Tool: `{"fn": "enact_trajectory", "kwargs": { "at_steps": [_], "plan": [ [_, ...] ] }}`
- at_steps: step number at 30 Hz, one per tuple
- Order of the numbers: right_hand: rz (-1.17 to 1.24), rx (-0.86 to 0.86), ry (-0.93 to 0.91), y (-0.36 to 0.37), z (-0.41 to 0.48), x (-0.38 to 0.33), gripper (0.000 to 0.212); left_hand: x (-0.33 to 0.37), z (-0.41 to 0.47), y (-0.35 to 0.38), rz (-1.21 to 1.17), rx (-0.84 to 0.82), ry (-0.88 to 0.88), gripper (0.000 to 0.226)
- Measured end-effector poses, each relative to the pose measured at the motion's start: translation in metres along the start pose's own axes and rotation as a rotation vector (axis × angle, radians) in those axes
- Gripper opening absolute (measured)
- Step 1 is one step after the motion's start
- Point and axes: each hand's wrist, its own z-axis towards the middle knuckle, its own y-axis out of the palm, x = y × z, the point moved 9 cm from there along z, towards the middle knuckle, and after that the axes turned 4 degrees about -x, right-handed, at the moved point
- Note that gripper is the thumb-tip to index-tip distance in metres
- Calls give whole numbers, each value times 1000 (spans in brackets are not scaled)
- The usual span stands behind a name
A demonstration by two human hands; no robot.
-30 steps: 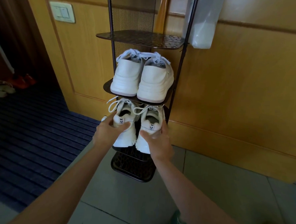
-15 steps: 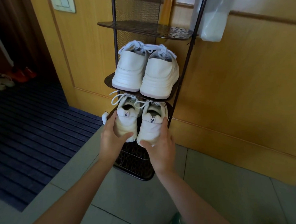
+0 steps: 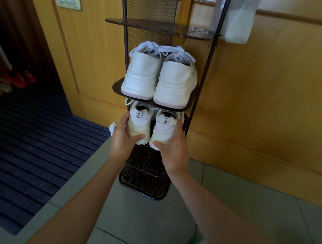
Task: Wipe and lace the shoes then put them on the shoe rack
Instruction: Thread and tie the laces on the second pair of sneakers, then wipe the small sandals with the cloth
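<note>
The left hand (image 3: 121, 138) is gripping the left shoe (image 3: 137, 124) at its heel, with the fingers curling along the outer side and the thumb lying across the sole. The right hand (image 3: 173, 152) is holding the right shoe (image 3: 165, 129) likewise. Both shoes are lying side by side in the rack (image 3: 206, 68), beneath the shelf carrying a white pair (image 3: 158, 78).

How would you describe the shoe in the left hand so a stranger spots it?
Find the dark rack against the wooden wall. Below the shelf of plain shoes are two with lettered heel tabs. Pick the left shoe, its heel yellower than the right shoe's.
</note>
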Motion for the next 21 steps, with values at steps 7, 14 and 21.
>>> {"fn": "enact_trajectory", "kwargs": {
  "at_steps": [7,14,21],
  "plan": [
    [5,0,1,3,2,2,107,-1,1,5,-9,-6,-11,85],
    [78,-48,14,-13,-11,13,101,15,-43,-9,1,238,32,66],
    [175,-225,143,-80,-38,57,70,35,-99,62,-59,-141,0,30]
  ]
}}
